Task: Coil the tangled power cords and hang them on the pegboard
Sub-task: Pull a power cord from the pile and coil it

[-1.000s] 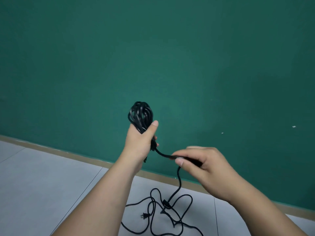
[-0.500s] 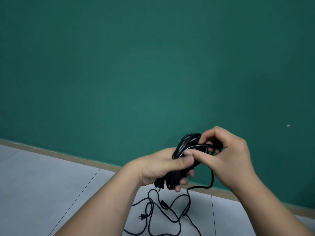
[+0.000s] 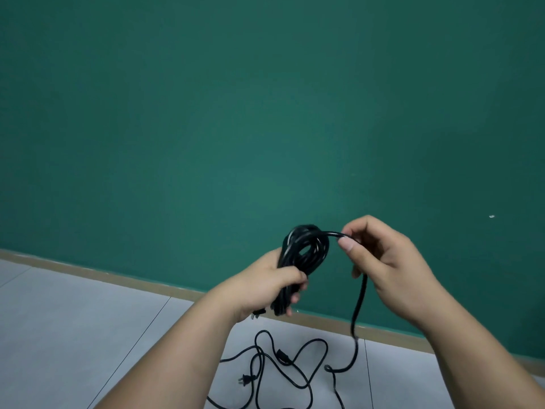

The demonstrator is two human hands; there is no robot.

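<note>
Black cord coil (image 3: 305,249) now stands upright, loop open, hands further apart than half a second ago. Left hand (image 3: 265,286) grips the coil's lower end; right hand (image 3: 392,270) pinches the strand leaving its top. Tangled slack (image 3: 283,357) lies on the floor tiles (image 3: 73,335) below both hands.

Black cord (image 3: 305,252), teal-green wall (image 3: 265,113).
My cord shines glossy black, as does the tangle (image 3: 283,357) on the pale grey floor tiles (image 3: 73,335); the skirting (image 3: 118,276) is tan.
</note>
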